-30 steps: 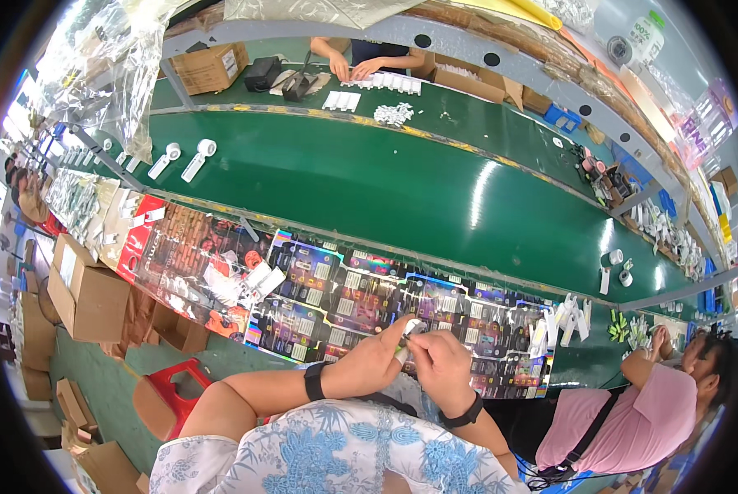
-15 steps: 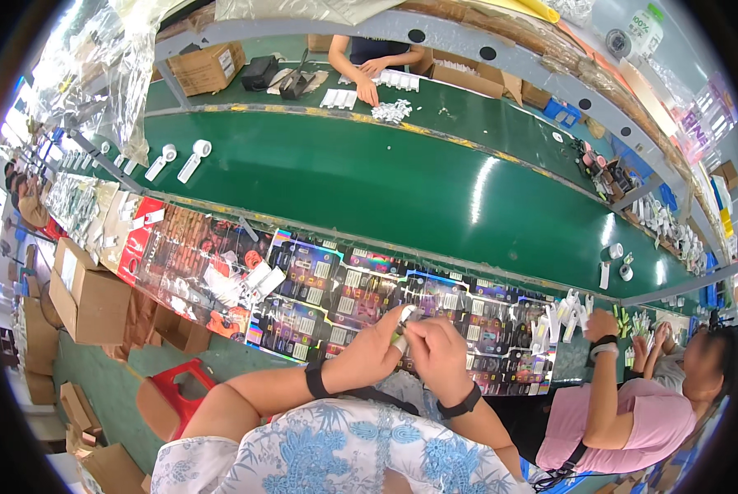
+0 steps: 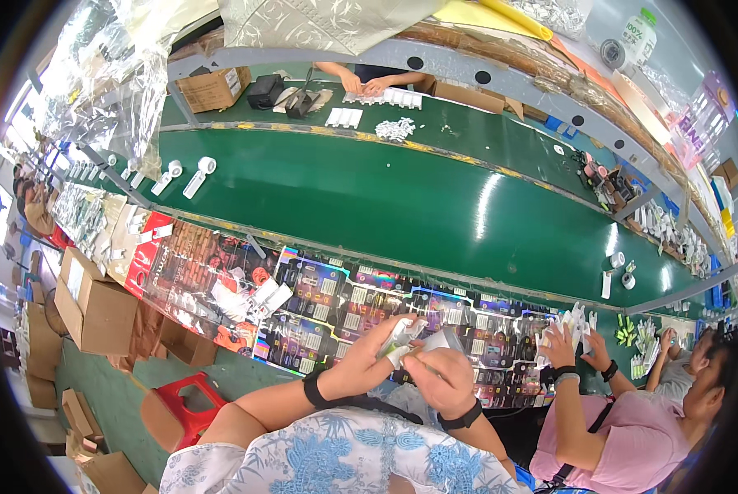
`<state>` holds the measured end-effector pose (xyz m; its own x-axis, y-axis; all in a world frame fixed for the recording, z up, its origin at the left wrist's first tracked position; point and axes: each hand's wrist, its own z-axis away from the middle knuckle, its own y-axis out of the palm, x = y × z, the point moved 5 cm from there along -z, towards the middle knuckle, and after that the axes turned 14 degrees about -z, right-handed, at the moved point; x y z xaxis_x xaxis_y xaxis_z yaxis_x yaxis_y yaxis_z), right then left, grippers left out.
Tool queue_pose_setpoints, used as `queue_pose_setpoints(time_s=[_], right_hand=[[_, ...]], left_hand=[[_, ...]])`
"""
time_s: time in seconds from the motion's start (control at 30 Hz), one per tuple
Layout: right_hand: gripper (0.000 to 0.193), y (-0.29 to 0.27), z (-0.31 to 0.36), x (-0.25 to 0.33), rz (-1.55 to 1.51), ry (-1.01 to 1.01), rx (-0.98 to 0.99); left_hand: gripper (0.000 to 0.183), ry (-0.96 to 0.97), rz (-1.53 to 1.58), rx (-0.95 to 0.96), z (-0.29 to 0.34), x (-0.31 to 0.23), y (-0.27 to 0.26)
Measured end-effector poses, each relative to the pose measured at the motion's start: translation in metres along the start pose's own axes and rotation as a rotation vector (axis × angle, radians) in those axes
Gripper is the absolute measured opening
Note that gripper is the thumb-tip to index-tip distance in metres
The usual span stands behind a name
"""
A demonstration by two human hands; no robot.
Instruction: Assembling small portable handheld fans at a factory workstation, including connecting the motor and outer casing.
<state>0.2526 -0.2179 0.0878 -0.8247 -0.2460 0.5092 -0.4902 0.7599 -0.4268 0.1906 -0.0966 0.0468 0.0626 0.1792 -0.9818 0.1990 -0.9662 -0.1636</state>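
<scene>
— Where is the white piece [image 3: 399,333]?
— In the left hand [image 3: 364,357], above the near half of the dark printed sheet [image 3: 501,336]; the left hand's fingers curl round it, and a touch of light green shows at its lower part.

— And the right hand [image 3: 446,380]?
— It is also over the near half of the dark printed sheet; its fingers [image 3: 419,362] are pressed together at the white piece's edge; what is between them is too small to tell; a translucent greyish piece [image 3: 443,339] shows just beyond its knuckles (I cannot tell which hand has it, if either).

— What lies around?
— The dark printed sheet covers the counter; on its left, white parts [image 3: 272,298] lie in a loose heap; at its right end stands a bunch of white strips [image 3: 581,319], with the hands [image 3: 560,349] of a co-worker in pink at them; beyond its far edge runs a green belt [image 3: 369,193], carrying round-headed white devices [image 3: 201,175] off to the left.

— Farther out?
— A red stool [image 3: 191,409] stands on the floor, left of the dark printed sheet's near side; an open cardboard box [image 3: 97,306] sits farther left of it; across the belt from it, another person's hands [image 3: 364,86] work at white strip-like trays.
</scene>
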Motion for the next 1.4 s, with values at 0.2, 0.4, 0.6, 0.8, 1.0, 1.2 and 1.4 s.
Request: queue_pose_setpoints(time_s=[0.2,0.4,0.6,0.8,1.0,1.2,1.4], right_hand=[[0.025,0.004,0.005,0.001,-0.030,-0.098,0.012],[0.027,0.003,0.009,0.001,0.007,-0.086,-0.013],[0.028,0.002,0.011,0.001,-0.011,-0.069,0.006],[0.029,0.003,0.011,0.000,0.005,-0.055,0.005],[0.030,0.003,0.010,-0.001,-0.008,-0.029,-0.001],[0.030,0.004,0.011,-0.001,-0.004,-0.013,0.006],[0.030,0.004,0.009,0.001,-0.003,-0.008,0.000]], left_hand=[[0.048,0.063,-0.062,0.034,0.002,-0.011,0.002],[0.048,0.140,-0.112,0.008,0.005,-0.008,0.005],[0.047,0.102,-0.088,0.028,0.002,-0.016,0.004],[0.046,0.107,-0.088,0.019,0.003,-0.012,0.004],[0.047,0.099,-0.081,0.023,0.004,-0.007,0.005],[0.047,0.121,-0.127,0.030,0.003,-0.011,0.004],[0.048,0.127,-0.121,0.036,0.003,-0.011,0.005]])
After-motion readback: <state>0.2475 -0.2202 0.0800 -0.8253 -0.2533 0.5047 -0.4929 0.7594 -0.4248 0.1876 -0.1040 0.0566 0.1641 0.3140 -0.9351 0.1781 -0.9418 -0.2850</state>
